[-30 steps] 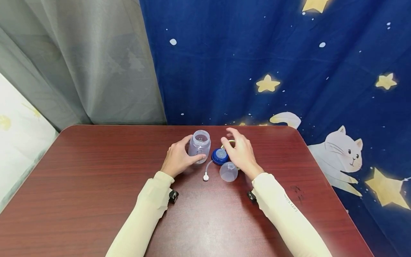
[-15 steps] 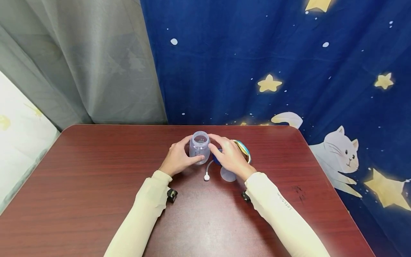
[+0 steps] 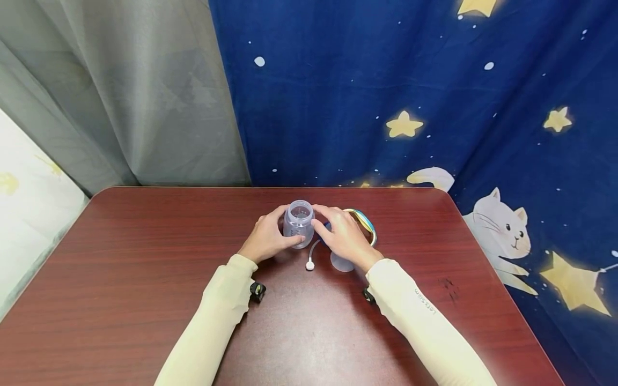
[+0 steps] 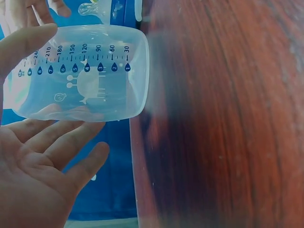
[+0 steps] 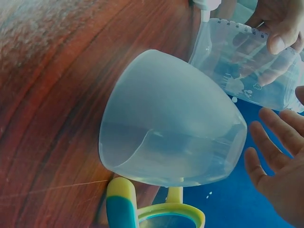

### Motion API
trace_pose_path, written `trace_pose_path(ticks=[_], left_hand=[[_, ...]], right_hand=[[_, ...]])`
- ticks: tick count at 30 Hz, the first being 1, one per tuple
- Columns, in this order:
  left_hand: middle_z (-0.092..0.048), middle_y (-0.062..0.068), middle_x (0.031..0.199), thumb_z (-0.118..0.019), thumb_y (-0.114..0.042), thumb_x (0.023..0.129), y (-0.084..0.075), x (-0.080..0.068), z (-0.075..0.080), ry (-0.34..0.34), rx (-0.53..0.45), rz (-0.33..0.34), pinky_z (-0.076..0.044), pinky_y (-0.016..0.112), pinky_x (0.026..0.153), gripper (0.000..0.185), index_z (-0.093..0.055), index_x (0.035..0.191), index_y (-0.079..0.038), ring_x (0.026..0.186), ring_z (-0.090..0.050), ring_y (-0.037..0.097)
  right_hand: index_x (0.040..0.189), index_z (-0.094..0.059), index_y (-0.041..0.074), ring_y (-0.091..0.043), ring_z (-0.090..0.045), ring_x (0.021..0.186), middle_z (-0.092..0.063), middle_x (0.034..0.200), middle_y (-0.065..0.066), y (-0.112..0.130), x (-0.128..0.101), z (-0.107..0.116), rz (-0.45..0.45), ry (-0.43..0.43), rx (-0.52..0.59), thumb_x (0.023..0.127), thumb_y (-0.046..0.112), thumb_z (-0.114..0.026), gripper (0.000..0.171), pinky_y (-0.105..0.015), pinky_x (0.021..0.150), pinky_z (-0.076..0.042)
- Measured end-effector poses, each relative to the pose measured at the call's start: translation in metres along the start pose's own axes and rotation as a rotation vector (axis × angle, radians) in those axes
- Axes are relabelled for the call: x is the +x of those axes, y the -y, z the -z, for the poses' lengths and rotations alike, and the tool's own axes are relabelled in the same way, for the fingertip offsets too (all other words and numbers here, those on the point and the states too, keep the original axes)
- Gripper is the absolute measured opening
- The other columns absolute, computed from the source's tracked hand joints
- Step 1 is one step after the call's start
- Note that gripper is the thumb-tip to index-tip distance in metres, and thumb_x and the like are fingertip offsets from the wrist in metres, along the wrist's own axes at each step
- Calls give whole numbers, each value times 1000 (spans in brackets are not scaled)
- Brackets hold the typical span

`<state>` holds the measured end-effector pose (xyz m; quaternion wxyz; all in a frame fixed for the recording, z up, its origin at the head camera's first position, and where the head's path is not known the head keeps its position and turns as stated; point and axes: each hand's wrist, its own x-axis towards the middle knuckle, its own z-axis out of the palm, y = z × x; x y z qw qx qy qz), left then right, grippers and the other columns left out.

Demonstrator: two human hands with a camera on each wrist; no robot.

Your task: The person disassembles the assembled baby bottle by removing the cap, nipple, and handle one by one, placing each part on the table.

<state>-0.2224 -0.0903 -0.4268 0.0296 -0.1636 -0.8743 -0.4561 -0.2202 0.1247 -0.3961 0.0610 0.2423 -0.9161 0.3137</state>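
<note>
A clear baby bottle (image 3: 301, 226) without its top stands upright near the table's back edge. My left hand (image 3: 266, 236) holds its side, thumb in front and fingers behind; the left wrist view shows the printed scale on the bottle (image 4: 88, 71). On the other side, my right hand (image 3: 344, 236) has its thumb and fingertips right at the bottle's neck, fingers loosely extended. Beneath the right hand lie a blue collar with a clear nipple (image 4: 95, 8), mostly hidden in the head view, and a translucent dome cap (image 5: 171, 118). A thin straw ends in a white weight (image 3: 310, 265).
A yellow and teal handle ring (image 3: 369, 228) lies just right of the right hand. The dark red tabletop (image 3: 145, 279) ends at a back edge, with grey and blue curtains behind it.
My right hand has moved left from over the handle ring to the bottle's neck, uncovering the ring and covering most of the blue collar. My left hand keeps its hold.
</note>
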Motion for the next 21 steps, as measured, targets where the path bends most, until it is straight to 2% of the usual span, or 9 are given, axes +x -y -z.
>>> trace_pose_path(ticks=[16, 21], left_hand=[[-66, 6, 123, -86, -29, 76, 5, 1, 0, 39, -3, 12, -51, 42, 94, 76, -50, 141, -11, 108, -66, 22], [-63, 9, 128, -86, -26, 77, 5, 1, 3, 83, -34, 15, -48, 44, 99, 81, -46, 145, -10, 114, -63, 24]], right_hand=[[140, -57, 16, -23, -58, 120, -63, 131, -5, -1, -2, -3, -20, 6, -4, 101, 33, -57, 42, -46, 100, -45], [144, -51, 17, -24, -50, 130, -58, 139, -4, -4, -4, 3, -32, 42, -1, 101, 43, -54, 50, -48, 107, -38]])
